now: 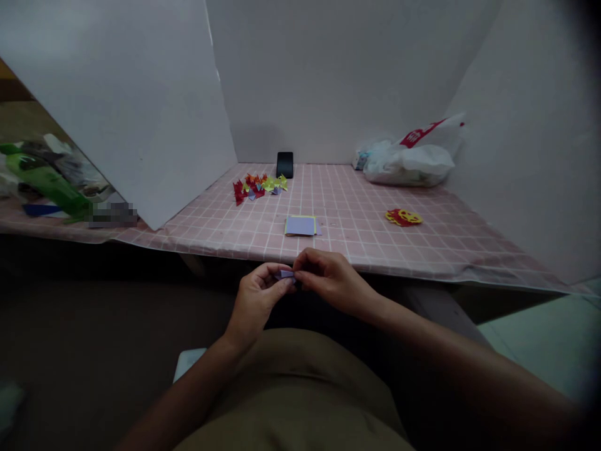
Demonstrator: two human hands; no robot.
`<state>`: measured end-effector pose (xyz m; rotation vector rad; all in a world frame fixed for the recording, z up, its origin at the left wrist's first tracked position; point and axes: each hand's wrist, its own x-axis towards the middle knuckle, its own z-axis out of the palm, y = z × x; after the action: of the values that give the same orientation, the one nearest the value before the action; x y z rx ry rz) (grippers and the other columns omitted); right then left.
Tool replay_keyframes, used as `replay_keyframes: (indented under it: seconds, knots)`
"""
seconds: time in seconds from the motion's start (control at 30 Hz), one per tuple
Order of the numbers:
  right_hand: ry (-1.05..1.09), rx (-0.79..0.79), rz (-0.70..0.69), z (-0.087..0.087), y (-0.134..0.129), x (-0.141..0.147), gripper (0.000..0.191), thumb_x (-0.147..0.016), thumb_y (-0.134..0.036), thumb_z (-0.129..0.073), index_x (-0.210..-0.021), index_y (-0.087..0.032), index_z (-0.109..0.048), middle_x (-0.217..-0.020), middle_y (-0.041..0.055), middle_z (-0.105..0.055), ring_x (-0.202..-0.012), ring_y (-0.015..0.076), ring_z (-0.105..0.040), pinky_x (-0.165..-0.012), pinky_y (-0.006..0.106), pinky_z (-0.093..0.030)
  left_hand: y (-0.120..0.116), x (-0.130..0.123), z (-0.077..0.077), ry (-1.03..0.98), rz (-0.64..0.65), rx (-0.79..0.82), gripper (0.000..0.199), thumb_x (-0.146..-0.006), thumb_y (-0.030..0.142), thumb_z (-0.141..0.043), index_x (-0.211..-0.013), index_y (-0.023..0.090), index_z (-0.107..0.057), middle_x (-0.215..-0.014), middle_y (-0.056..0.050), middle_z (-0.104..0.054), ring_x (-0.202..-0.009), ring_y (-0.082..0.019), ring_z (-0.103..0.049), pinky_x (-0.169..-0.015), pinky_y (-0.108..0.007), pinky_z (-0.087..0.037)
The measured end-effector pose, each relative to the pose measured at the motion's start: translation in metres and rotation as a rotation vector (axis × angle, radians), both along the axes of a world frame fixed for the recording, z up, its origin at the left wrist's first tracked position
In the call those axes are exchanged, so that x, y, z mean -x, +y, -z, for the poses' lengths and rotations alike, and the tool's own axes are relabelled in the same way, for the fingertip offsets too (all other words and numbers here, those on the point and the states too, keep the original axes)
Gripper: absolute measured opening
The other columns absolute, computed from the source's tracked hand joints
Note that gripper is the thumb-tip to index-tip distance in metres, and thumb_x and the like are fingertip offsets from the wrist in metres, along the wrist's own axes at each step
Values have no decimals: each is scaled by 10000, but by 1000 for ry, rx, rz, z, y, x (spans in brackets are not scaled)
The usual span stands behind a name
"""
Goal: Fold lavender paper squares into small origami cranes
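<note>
A small folded piece of purple paper (286, 274) is held between my two hands, just in front of the table's near edge. My left hand (263, 291) pinches it from the left between thumb and fingers. From the right, my right hand (326, 275) pinches its other end. Beyond the hands, a stack of purple and yellow paper squares (301, 225) lies on the table. Farther back sits a pile of small folded paper pieces (256, 186) in red, orange, yellow and purple.
On the pink checked tablecloth (347, 238), red and yellow cut shapes (404, 217) lie at the right. A black object (284, 164) stands at the back, and a white plastic bag (408, 164) rests back right. White panels flank the table; a green bottle (49, 185) is far left.
</note>
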<state>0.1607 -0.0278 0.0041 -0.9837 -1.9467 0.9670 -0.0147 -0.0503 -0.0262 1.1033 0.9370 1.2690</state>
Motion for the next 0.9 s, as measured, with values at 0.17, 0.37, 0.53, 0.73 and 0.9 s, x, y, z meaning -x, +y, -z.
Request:
replay_keyframes:
  seconds: [0.17, 0.37, 0.53, 0.73, 0.9]
  knots:
    - [-36, -15, -5, -1, -1, 1, 60, -858, -120, -580, -839, -158, -623, -740, -4, -627, -676, 125, -564, -654, 263, -431, 0, -1, 1, 2, -39, -6, 121, -756, 245, -778, -839, 162, -751, -774, -9, -730, -701, -114, -656, -689, -228, -541]
    - [-32, -37, -9, -1, -1, 1, 63, -882, -155, -577, -837, -157, -621, -743, -2, -621, -678, 123, -556, -654, 261, -425, 0, -1, 1, -1, -26, -14, 133, -745, 225, -778, -862, 167, -751, -799, -9, -737, -723, -122, -664, -708, -237, -550]
    - [-18, -37, 2, 0, -1, 1, 77, -892, -182, -573, -830, -159, -613, -736, 0, -615, -676, 127, -559, -650, 264, -423, -1, -1, 1, -8, -15, -11, 133, -770, 207, -739, -896, 166, -757, -826, -21, -751, -754, -136, -680, -739, -253, -558]
    - [-14, -28, 13, 0, -1, 0, 96, -902, -213, -576, -831, -163, -615, -767, 16, -636, -699, 140, -581, -649, 271, -437, 0, -2, 3, -23, -7, -6, 135, -793, 240, -740, -906, 171, -769, -841, -27, -761, -761, -138, -688, -747, -257, -568]
    - [17, 33, -16, 0, -1, 0, 115, -917, -247, -572, -860, -163, -624, -793, 29, -656, -721, 150, -606, -659, 278, -466, -1, -2, 1, -38, -25, 6, 163, -775, 276, -777, -891, 162, -770, -811, -23, -750, -729, -133, -676, -715, -250, -568]
